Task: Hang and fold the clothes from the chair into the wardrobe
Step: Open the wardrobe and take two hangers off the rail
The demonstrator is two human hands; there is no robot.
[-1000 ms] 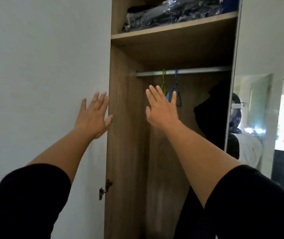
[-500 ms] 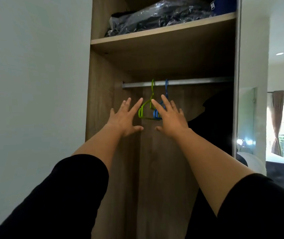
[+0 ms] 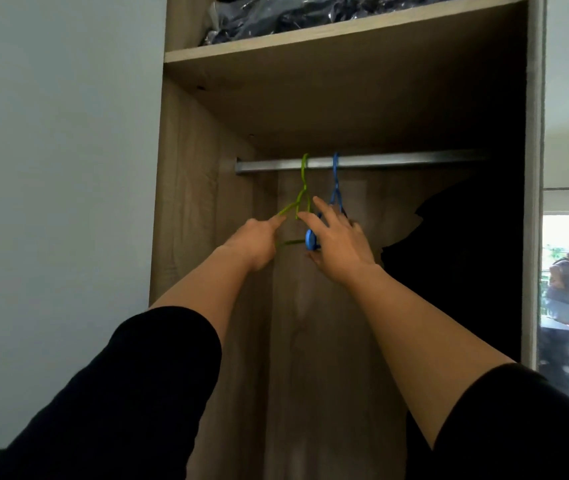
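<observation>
The wooden wardrobe (image 3: 189, 168) stands open in front of me. A green hanger (image 3: 303, 188) and a blue hanger (image 3: 335, 181) hang side by side on its metal rail (image 3: 397, 161). My left hand (image 3: 255, 244) is curled around the green hanger's lower corner, index finger lying along its sloping arm. My right hand (image 3: 340, 244) has its fingers spread against the blue hanger, whose rounded end shows beside the palm. The chair and its clothes are out of view.
A dark garment (image 3: 449, 254) hangs at the right of the rail. Plastic-wrapped bundles (image 3: 293, 15) lie on the top shelf (image 3: 310, 38). A white wall (image 3: 51, 168) is on the left. At the far right stands a person (image 3: 563, 289).
Both hands have risen from in front of the wardrobe up to the hangers. The left hand has closed on the green one, and the right hand now touches the blue one.
</observation>
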